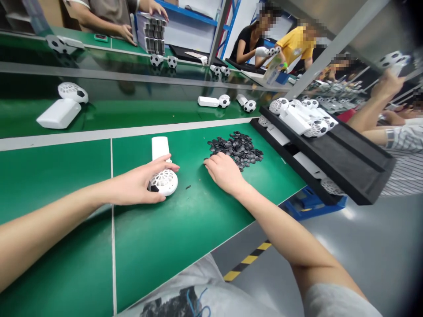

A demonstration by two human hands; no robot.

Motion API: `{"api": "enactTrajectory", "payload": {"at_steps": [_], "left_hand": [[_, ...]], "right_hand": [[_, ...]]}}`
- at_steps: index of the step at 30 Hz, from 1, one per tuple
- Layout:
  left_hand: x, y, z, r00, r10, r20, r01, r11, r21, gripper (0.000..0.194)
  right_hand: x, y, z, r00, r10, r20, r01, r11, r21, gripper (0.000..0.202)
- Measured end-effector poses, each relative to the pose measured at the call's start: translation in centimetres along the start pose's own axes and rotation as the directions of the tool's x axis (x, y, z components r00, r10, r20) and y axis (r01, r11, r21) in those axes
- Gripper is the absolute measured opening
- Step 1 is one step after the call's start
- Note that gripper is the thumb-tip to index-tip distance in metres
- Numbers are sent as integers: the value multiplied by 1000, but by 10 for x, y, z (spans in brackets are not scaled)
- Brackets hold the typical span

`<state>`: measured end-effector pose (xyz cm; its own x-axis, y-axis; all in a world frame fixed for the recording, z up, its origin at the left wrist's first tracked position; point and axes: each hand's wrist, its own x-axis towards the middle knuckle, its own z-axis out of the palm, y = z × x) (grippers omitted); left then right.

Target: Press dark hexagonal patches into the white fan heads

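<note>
My left hand (145, 181) is wrapped round the ball-shaped head of a white device (160, 148), thumb on the near side and fingers on the far side. The head (168, 182) has a white lattice with one black patch at its left; the flat white body points away from me on the green table. My right hand (224, 171) rests at the left edge of a pile of small black pieces (243, 147), fingertips pressed together on the table; whatever they pinch is too small to make out. One loose black piece (188, 187) lies between my hands.
Stacked black trays (350, 154) with white devices stand at the right. Beyond the pale rail (132, 129), a green belt (125, 112) carries more football-patterned devices (62, 112). Several people work across the belt, and another person's raised hand (388, 86) holds a device at upper right.
</note>
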<state>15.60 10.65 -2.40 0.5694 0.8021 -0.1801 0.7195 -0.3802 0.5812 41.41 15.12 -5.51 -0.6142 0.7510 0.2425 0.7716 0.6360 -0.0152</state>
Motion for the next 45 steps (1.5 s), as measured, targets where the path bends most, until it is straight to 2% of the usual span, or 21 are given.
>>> {"api": "enactTrajectory", "payload": {"at_steps": [2,4,8,12,16,19,22,24,29,30,34,40,45], "left_hand": [[-1,-1,-6,999,10,42,-10,1000,-1,63],[0,-1,-9,998,15,55,-15,1000,1,63],[1,-1,-7,998,49,43,-50,999,1,64],[2,-4,-3,997,69,27,-69,998,-7,70],[2,-5,-2,997,73,18,-73,997,-4,71],[2,-5,-2,996,85,13,-85,996,-5,69],[2,-5,-1,995,99,7,-99,995,-18,67],[3,-6,0,995,100,3,-100,995,-23,68],[3,-7,2,996,86,-5,-86,996,-32,69],[3,-7,2,997,81,-8,-81,996,-35,70],[3,-4,2,997,73,-31,-74,996,-54,70],[4,0,7,993,57,-103,-65,995,-74,60],[5,2,9,990,53,-130,-65,994,-85,55]], "right_hand": [[-1,-6,-3,999,37,-33,-33,994,106,22],[-3,-15,-8,997,62,-54,-43,953,300,21],[-7,-42,-21,999,50,0,-39,774,632,19],[-7,-62,-27,994,78,81,-111,568,816,7],[-3,-69,-23,994,56,90,-106,506,856,6],[-2,-69,-22,999,22,44,-49,561,826,16],[-2,-67,-24,1000,6,30,-28,603,797,17],[-4,-67,-24,997,38,69,-79,547,834,14],[-2,-70,-19,967,116,228,-250,250,935,9],[-1,-71,-17,966,119,228,-251,237,939,10],[4,-75,-13,975,145,170,-210,329,921,7],[6,-79,-10,950,183,251,-286,193,939,10],[6,-77,-8,953,183,242,-276,190,942,10]]}}
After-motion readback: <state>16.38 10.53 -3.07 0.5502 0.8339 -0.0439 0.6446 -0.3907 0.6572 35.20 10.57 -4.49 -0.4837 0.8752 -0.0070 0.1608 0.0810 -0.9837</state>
